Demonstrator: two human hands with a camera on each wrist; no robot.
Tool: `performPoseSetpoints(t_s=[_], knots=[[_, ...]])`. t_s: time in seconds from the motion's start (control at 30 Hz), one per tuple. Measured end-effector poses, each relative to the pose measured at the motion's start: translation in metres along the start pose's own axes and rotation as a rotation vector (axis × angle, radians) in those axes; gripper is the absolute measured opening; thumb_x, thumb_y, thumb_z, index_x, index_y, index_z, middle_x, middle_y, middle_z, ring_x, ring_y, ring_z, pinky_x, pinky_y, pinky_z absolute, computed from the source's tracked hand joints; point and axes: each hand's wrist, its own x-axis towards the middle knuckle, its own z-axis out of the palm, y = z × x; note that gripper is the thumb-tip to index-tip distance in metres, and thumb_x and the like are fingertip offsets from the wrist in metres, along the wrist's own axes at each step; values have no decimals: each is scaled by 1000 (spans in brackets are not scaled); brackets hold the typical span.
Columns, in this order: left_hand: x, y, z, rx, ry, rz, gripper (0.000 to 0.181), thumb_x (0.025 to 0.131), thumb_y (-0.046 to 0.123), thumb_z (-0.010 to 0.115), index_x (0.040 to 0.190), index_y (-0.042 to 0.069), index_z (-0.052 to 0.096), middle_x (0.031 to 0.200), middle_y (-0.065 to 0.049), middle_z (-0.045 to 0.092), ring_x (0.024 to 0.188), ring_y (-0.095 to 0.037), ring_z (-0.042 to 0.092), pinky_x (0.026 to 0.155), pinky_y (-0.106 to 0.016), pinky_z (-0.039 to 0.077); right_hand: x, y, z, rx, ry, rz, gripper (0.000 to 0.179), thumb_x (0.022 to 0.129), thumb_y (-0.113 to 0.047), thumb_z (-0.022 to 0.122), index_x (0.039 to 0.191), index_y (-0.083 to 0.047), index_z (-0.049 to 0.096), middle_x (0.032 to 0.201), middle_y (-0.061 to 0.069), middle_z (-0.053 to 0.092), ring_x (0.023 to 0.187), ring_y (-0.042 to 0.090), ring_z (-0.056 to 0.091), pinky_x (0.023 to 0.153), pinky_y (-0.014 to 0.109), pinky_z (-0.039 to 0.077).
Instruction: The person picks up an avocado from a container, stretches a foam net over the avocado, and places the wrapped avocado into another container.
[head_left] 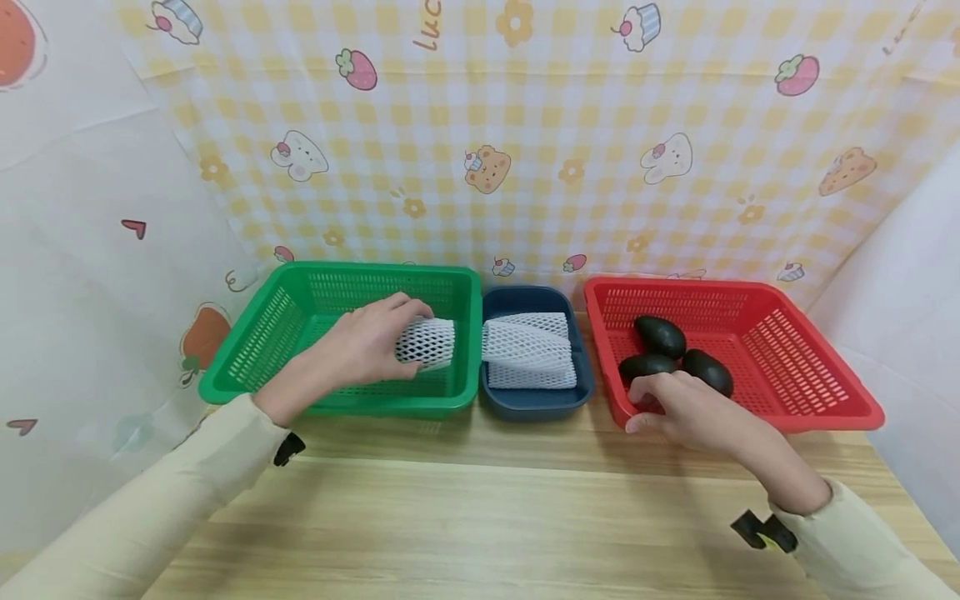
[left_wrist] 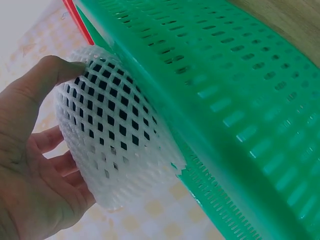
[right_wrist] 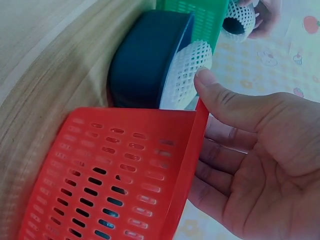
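My left hand [head_left: 367, 340] holds a white foam net sleeve [left_wrist: 112, 120], its thumb on one side and fingers on the other. A dark avocado [left_wrist: 122, 115] shows through the mesh. Hand and sleeve are over the inside of the green basket [head_left: 337, 407], near its right end. My right hand [head_left: 686, 410] hangs at the front left corner of the red basket [head_left: 817, 421], fingers loosely bent, thumb by the rim. Its fingertips are partly hidden behind that rim in the right wrist view. Three dark avocados [head_left: 662, 337] lie just beyond it in the red basket.
Between the baskets stands a dark blue bin [head_left: 536, 412] with several white foam net sleeves [head_left: 528, 348] lying in it. All three containers sit on a wooden table [head_left: 480, 517], in front of a yellow checked cloth [head_left: 420, 125].
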Motion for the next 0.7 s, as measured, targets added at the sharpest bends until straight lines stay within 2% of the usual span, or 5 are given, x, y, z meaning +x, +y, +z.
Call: performPoseSetpoints(t_s=[0.4, 0.7], knots=[[3, -1, -5, -30, -91, -32, 60, 77, 27, 85, 129, 11, 61, 118, -5, 61, 90, -23, 59, 70, -41, 52, -1, 0, 0, -8, 5, -9, 24, 82, -22, 87, 93, -17, 66, 74, -11, 54, 67, 9, 53, 60, 28, 44], [8, -6, -7, -84, -164, -7, 53, 79, 22, 81, 125, 6, 62, 111, -5, 63, 88, -23, 59, 70, -39, 52, -1, 0, 1, -16, 5, -3, 24, 82, -22, 87, 94, -16, 67, 75, -11, 55, 68, 9, 53, 60, 28, 44]])
